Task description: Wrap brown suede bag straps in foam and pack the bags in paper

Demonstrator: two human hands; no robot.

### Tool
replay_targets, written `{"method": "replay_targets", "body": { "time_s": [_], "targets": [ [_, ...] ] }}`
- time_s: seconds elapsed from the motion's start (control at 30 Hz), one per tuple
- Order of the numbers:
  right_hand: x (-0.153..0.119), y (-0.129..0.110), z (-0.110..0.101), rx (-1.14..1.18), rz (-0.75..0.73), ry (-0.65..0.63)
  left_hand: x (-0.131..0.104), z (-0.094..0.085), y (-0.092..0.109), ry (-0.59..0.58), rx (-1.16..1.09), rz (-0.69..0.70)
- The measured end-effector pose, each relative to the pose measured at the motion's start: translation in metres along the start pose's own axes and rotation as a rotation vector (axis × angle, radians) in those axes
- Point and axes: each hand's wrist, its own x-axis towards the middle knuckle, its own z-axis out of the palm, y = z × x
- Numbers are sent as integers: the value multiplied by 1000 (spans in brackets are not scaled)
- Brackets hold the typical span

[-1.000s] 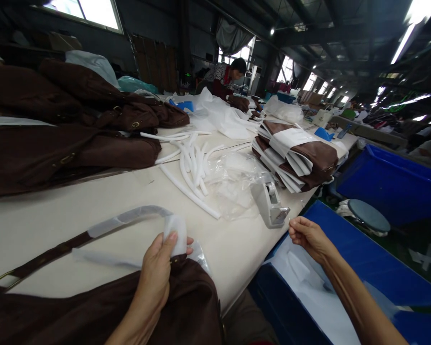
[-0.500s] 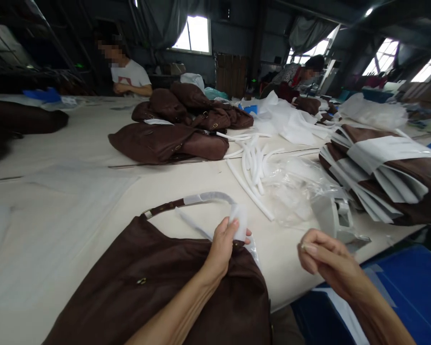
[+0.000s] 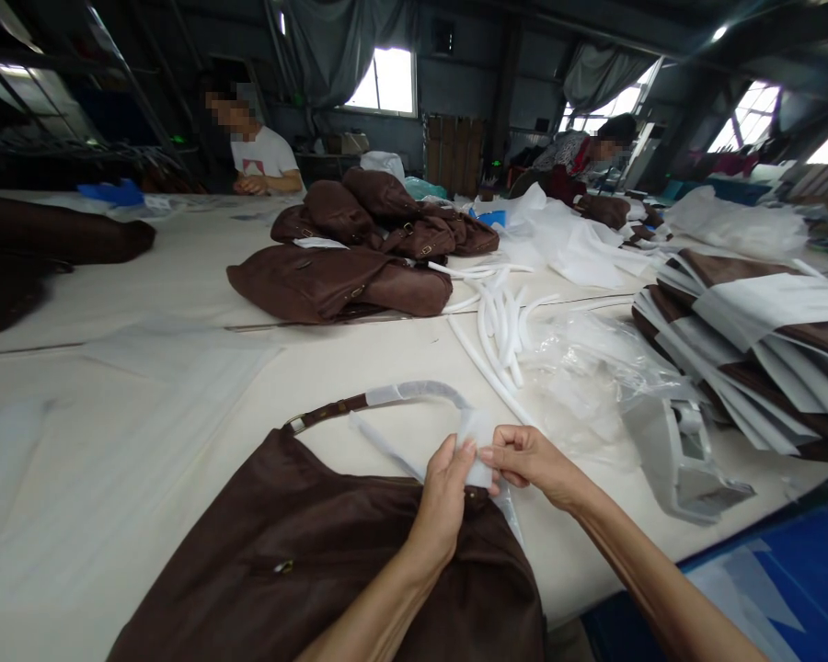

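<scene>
A dark brown handbag lies on the table in front of me. Its strap arches up and is partly covered in white foam wrap. My left hand is closed round the wrapped right end of the strap, thumb on the foam. Beside it my right hand pinches at the foam's right edge, fingertips touching it; anything small between thumb and finger is hidden. A loose white strip hangs inside the strap's arch.
A grey tape dispenser stands at the right, by clear plastic bags and white foam tubes. Brown bags are heaped behind. Brown pieces interleaved with white sheets are stacked at right. Two people work across the table.
My right hand has moved left from beside the tape dispenser to the foam on the strap. My left hand keeps its hold. The view has shifted slightly.
</scene>
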Motion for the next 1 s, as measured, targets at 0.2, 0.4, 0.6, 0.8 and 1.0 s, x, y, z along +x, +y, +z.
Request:
{"method": "replay_targets", "body": {
  "time_s": [0.2, 0.4, 0.6, 0.8, 1.0],
  "targets": [
    [3, 4, -2, 29, 6, -15, 1, -7, -10, 27, -1, -7],
    [-5, 4, -19, 2, 41, -120, -1, -4, 1, -64, -14, -28],
    [1, 13, -18, 36, 28, -156, -1, -1, 9, -75, -112, -80],
    [12, 19, -8, 103, -15, -180, 3, -5, 2, -100, -159, -69],
    [17, 24, -3, 134, -17, -176, 5, -7, -2, -122, -172, -51]
  ]
}}
